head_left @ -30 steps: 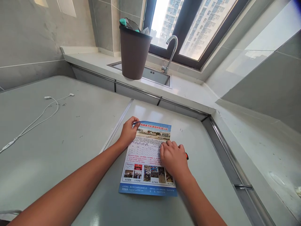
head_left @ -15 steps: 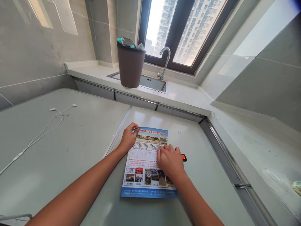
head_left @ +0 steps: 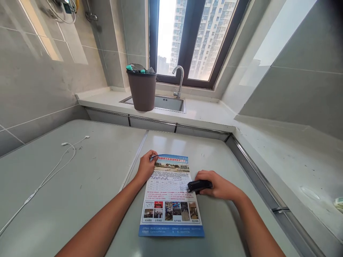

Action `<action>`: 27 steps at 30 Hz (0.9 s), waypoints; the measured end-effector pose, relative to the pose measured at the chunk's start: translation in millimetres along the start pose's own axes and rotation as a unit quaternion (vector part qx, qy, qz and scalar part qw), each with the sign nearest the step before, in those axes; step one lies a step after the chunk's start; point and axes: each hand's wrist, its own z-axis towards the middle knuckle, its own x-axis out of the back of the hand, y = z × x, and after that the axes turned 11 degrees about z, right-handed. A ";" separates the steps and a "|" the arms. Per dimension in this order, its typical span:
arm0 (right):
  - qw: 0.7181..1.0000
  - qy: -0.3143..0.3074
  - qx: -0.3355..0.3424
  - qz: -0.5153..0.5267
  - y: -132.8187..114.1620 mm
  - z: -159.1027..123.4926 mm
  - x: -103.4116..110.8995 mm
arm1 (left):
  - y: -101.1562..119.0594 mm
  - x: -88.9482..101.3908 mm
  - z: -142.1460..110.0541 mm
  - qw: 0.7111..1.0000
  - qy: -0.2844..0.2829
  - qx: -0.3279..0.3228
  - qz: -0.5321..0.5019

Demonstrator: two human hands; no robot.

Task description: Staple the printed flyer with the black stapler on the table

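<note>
A printed leaflet (head_left: 166, 210) with blue bands and small photos lies on the table in front of me. My left hand (head_left: 147, 165) is closed on its upper left corner, which lifts slightly. At the leaflet's right side, my right hand (head_left: 215, 184) grips a black stapler (head_left: 199, 185). The stapler's nose points left and lies over the right edge of the sheet. Short silvery marks like staples run along the upper right part of the leaflet; they are too small to make out singly.
A white cable (head_left: 50, 175) lies on the left table half, past the seam. At the back, a brown bin (head_left: 142, 91) with bags stands by a sink (head_left: 171, 103) and tap (head_left: 180, 80) under the window. A low ledge (head_left: 284, 153) runs along the right.
My right hand has drawn back to the right off the leaflet and turned, bringing the stapler's nose to the right edge. My left hand keeps its corner. The view has tilted up slightly.
</note>
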 end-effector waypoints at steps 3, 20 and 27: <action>0.999 0.025 -0.019 0.011 21.0 -11.4 14.5 | 0.2 0.3 0.5 1.000 -0.005 -0.002 0.004; 0.957 0.290 -0.003 0.006 -30.7 60.1 -82.8 | 1.0 -2.0 -1.2 0.996 0.023 -0.057 0.058; 0.966 0.257 -0.010 -0.028 -26.4 67.4 -104.0 | 26.3 6.2 -20.3 0.965 0.101 -0.209 0.120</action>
